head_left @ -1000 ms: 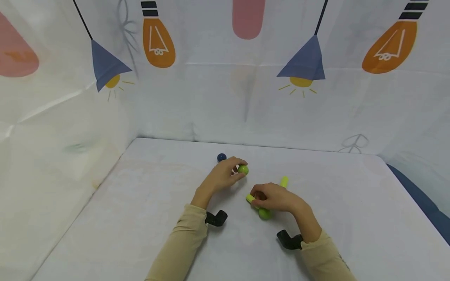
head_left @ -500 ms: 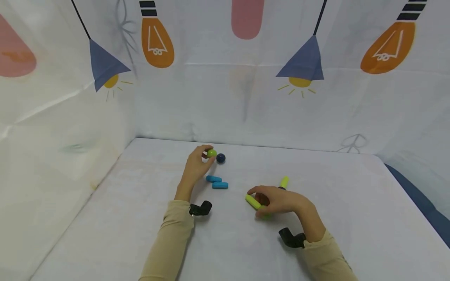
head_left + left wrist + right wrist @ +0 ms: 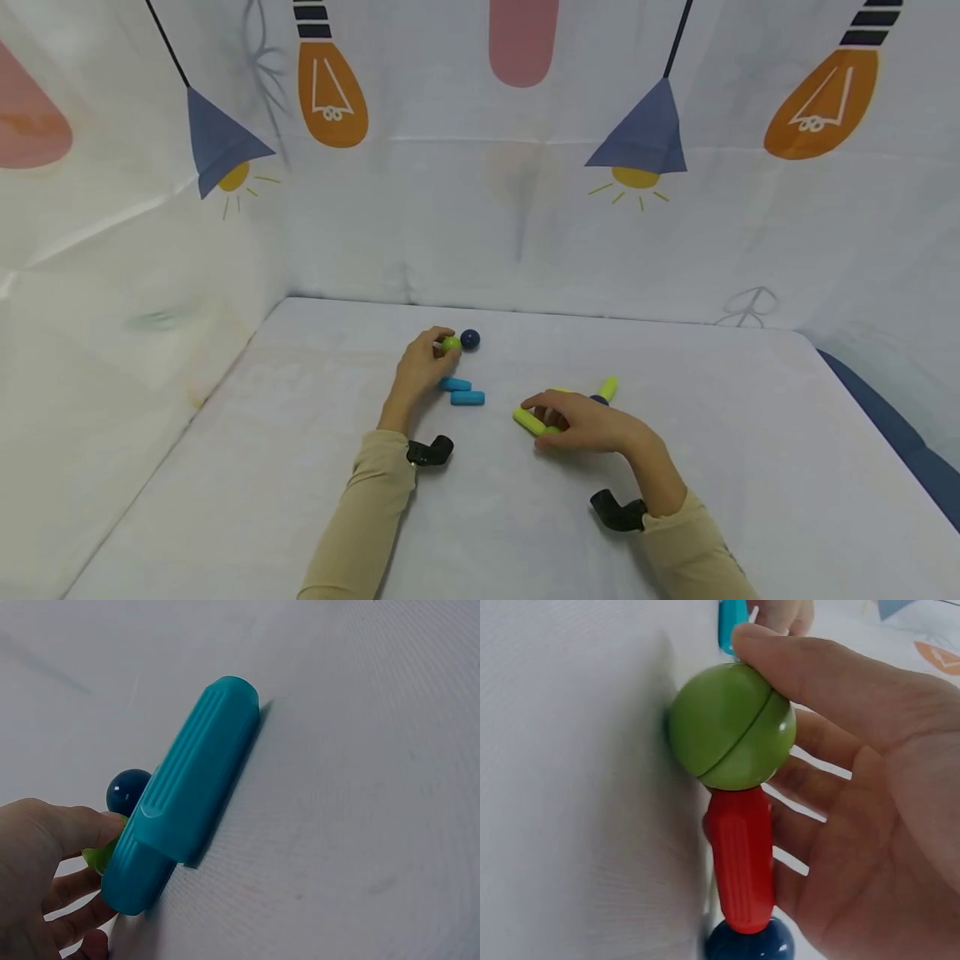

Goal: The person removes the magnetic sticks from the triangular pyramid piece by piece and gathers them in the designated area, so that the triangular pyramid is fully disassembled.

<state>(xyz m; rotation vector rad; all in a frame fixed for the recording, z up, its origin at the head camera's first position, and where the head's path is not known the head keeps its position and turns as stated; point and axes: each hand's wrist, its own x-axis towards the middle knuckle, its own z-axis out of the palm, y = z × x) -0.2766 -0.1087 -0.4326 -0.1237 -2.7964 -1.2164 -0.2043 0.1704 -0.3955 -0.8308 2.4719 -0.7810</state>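
My left hand (image 3: 420,367) pinches a lime-green ball (image 3: 451,344) at the table's far side, right beside a dark blue ball (image 3: 470,339). Two light-blue toy rods (image 3: 468,398) lie side by side just nearer; in the left wrist view the blue rod (image 3: 206,772) partly hides the green ball (image 3: 99,856). My right hand (image 3: 588,422) grips another green ball (image 3: 731,726), thumb on one side and fingers behind. A red rod (image 3: 741,859) extends from that ball to a dark blue ball (image 3: 751,943). A yellow-green rod (image 3: 529,421) sticks out past the right fingertips.
A second yellow-green rod (image 3: 608,388) points away behind the right hand, near a dark blue ball (image 3: 598,400). The white table (image 3: 337,500) meets a printed cloth wall (image 3: 465,225) at the back. A black wrist camera (image 3: 431,451) sits on the left wrist.
The left hand has carried its green ball leftward to the dark blue ball, then lowered it, uncovering the light-blue rods. The right hand and its joined pieces have shifted slightly left and away.
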